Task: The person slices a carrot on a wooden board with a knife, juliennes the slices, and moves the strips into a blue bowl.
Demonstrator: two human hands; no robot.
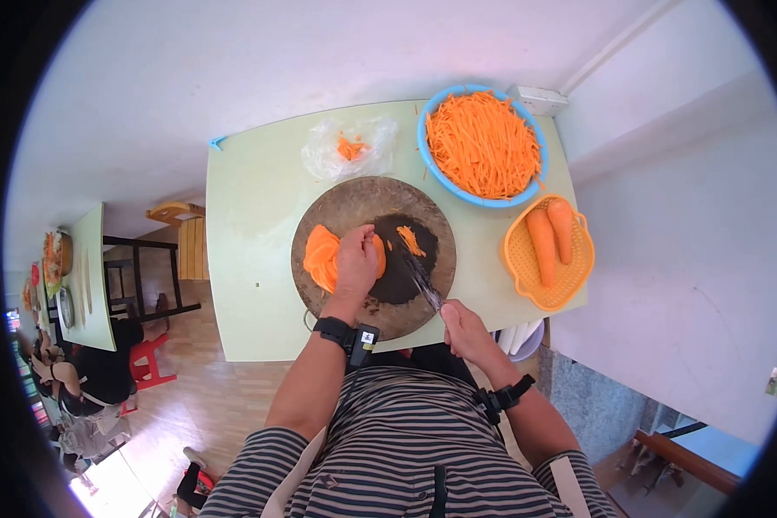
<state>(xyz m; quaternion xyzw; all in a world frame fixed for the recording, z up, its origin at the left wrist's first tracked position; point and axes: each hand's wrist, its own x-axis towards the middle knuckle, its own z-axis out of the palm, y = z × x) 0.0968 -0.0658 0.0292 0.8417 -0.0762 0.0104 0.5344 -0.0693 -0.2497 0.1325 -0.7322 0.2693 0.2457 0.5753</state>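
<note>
My left hand (358, 261) is on a pile of sliced carrot (322, 257) at the left of the round wooden chopping board (337, 197), its fingers bent and pressing on the slices. In my right hand (468, 331) is the handle of a knife (426, 287), near the board's front right edge. The dark, blurred blade points up and left over the board's wet patch. A small heap of carrot shreds (411, 241) lies beyond the blade. How my left fingertips sit on the slices is partly hidden.
A blue basin (423, 148) heaped with carrot shreds stands at the back right. The yellow basket (522, 272) holds two whole carrots (544, 244). A clear plastic bag (321, 154) with carrot scraps lies behind the board. Another person (104, 371) sits at the far left.
</note>
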